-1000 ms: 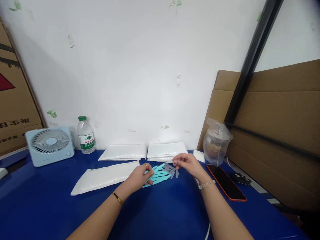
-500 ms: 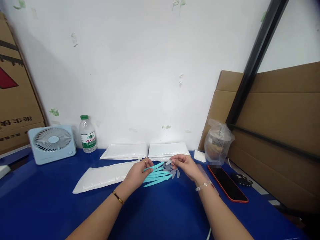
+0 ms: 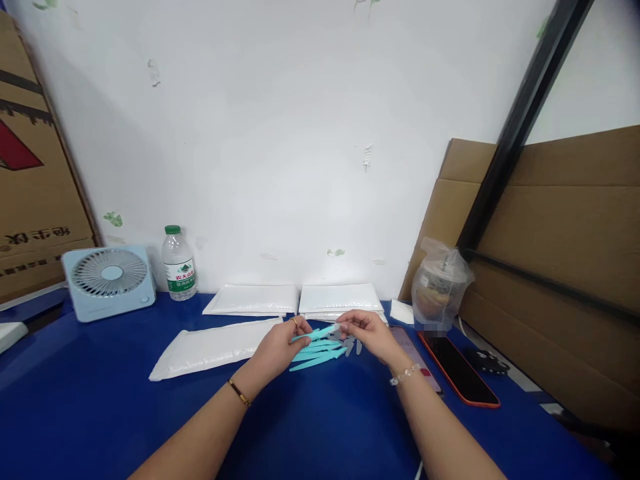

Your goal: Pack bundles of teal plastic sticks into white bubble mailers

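A small heap of turquoise plastic sticks (image 3: 317,354) lies on the blue table (image 3: 90,413), with a few grey translucent caps (image 3: 351,345) beside it. My left hand (image 3: 277,348) pinches one turquoise stick (image 3: 320,332) by its near end. My right hand (image 3: 365,332) pinches a grey cap at that stick's far tip. The two hands meet just above the heap.
White padded envelopes lie to the left (image 3: 215,347) and in two stacks at the back (image 3: 253,299) (image 3: 340,298). A small fan (image 3: 109,280) and a water bottle (image 3: 179,263) stand at the left. A bagged drink cup (image 3: 440,288), two phones (image 3: 457,367) and cardboard (image 3: 560,253) are at the right.
My left hand has lifted a turquoise stick off the heap, and my right hand has brought a grey cap to its tip. The view has shifted slightly.
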A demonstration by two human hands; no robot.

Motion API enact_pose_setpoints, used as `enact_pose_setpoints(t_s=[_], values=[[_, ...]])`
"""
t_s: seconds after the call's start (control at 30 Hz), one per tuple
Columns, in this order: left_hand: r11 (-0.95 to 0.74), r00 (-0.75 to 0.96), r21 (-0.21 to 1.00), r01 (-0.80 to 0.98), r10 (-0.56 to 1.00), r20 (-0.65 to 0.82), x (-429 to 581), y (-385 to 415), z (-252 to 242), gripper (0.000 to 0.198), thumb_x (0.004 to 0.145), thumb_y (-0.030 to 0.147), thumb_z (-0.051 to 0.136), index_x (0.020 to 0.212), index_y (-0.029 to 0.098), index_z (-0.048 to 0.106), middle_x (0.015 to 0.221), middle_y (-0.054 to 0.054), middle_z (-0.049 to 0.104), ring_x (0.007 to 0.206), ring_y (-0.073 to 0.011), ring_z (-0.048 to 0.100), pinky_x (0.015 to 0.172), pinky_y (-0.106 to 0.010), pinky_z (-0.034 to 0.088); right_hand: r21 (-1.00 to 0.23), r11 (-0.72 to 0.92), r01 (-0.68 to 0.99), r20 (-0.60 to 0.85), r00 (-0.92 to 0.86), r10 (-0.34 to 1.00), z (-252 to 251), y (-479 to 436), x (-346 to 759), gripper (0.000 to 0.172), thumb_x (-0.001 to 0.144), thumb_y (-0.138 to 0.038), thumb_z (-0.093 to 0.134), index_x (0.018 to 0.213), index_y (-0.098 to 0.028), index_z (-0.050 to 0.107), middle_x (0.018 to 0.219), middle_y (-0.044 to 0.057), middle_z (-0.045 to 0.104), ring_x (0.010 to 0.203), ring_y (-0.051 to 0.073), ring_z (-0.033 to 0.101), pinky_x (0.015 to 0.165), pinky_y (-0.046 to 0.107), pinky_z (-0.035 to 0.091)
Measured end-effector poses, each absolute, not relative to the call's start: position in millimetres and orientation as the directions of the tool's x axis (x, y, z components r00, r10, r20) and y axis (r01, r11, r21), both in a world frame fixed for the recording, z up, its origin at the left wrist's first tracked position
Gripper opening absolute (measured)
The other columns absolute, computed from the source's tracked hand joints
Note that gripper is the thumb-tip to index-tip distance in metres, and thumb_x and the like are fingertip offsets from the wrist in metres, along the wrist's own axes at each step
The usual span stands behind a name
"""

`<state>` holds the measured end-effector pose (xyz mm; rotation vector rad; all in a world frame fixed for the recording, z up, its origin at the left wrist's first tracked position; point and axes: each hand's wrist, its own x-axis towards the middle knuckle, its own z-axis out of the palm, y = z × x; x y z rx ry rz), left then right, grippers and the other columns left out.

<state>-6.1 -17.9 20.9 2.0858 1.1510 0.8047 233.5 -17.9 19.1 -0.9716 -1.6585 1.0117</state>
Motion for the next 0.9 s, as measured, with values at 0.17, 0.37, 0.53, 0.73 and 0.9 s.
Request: enact_pose_setpoints(t_s=[0.17, 0.37, 0.53, 0.73, 0.9], values=[[-0.430, 0.418, 0.749, 0.504, 0.880, 0.224, -7, -17, 20, 0.018, 0.079, 0.035, 0.050, 0.087, 0.020, 0.056, 0.074, 0.001, 0.059, 0.070, -0.0150, 0.055, 0.063, -0.025, 0.039, -0.921, 0.364, 0.142, 0.334, -0.194, 0.922, 19, -18, 235, 0.029, 0.075, -0.043, 0.066, 0.088, -0.018, 0.068, 0.071, 0.003, 0.065, 0.066, 0.016, 0.063, 0.066, 0.030, 0.051], [-0.438, 0.467, 0.780, 0.448, 0.858, 0.213, 0, -23, 15, 0.018, 0.080, 0.034, 0.051, 0.089, 0.020, 0.056, 0.076, 0.001, 0.059, 0.071, -0.0134, 0.053, 0.062, -0.023, 0.039, -0.947, 0.285, 0.151, 0.207, -0.392, 0.896, 21, -23, 228, 0.035, 0.073, -0.044, 0.067, 0.093, -0.015, 0.067, 0.072, 0.004, 0.067, 0.068, 0.018, 0.065, 0.066, 0.031, 0.052], [-0.462, 0.563, 0.714, 0.526, 0.819, 0.115, 14, -38, 8, 0.017, 0.079, 0.030, 0.051, 0.090, 0.020, 0.059, 0.084, -0.001, 0.061, 0.077, -0.0148, 0.054, 0.068, -0.025, 0.041, -0.743, 0.385, 0.547, 0.223, -0.340, 0.914, 13, -14, 260, 0.017, 0.078, -0.029, 0.060, 0.085, -0.017, 0.071, 0.076, 0.004, 0.066, 0.067, 0.015, 0.060, 0.061, 0.026, 0.047], [-0.571, 0.552, 0.419, 0.706, 0.814, 0.179, 16, -38, 7, 0.019, 0.077, 0.031, 0.058, 0.094, 0.022, 0.063, 0.099, -0.005, 0.062, 0.095, -0.0221, 0.053, 0.079, -0.031, 0.041, -0.482, 0.374, 0.792, 0.141, -0.352, 0.925, -1, -4, 282, 0.015, 0.064, -0.012, 0.066, 0.076, -0.020, 0.070, 0.083, 0.003, 0.061, 0.074, 0.016, 0.057, 0.066, 0.025, 0.044], [-0.556, 0.536, 0.292, 0.778, 0.830, 0.151, 13, -29, 8, 0.012, 0.079, 0.025, 0.056, 0.085, 0.021, 0.065, 0.088, -0.005, 0.065, 0.084, -0.0210, 0.057, 0.073, -0.031, 0.039, -0.445, 0.355, 0.822, 0.125, -0.335, 0.934, 0, -7, 276, 0.008, 0.068, -0.015, 0.062, 0.074, -0.019, 0.067, 0.084, 0.004, 0.062, 0.073, 0.017, 0.057, 0.065, 0.025, 0.042]])
